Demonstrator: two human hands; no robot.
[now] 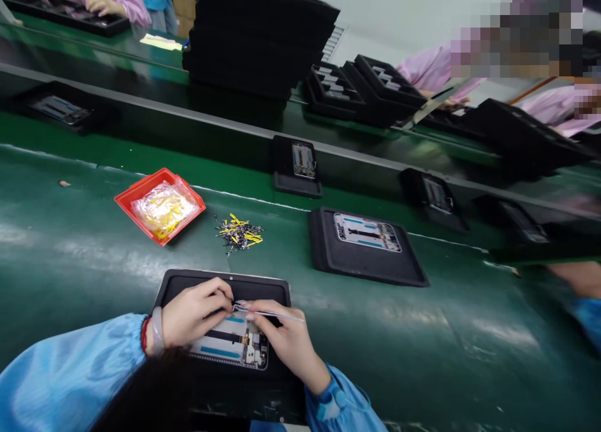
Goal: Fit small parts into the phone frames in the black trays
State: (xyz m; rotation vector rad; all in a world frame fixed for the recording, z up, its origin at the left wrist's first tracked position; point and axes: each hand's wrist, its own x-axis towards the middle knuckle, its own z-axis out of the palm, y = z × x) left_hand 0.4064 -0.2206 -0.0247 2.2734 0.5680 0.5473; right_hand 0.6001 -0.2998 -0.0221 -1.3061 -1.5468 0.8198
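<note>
An opened phone (220, 337) lies in a black tray (188, 283) in front of me, its inner parts and blue strips facing up. My right hand (282, 335) pinches a pair of tweezers (277, 315), their tips over the phone's upper edge. Over the phone's left part bends my left hand (200, 310), its fingers closed together near the tweezer tips; whatever they pinch is hidden. Beyond the tray sits a loose pile of small black and yellow parts (239, 233). Left of the pile stands a red bin (188, 227) with a plastic bag of yellow pieces.
To the right, a stack of black trays (366, 263) carries another opened phone (369, 231). Further off, trays with phones, such as one black tray (286, 169), sit along a dark green strip. A tall black tray stack (253, 44) rises behind. Co-workers in pink sit across the bench.
</note>
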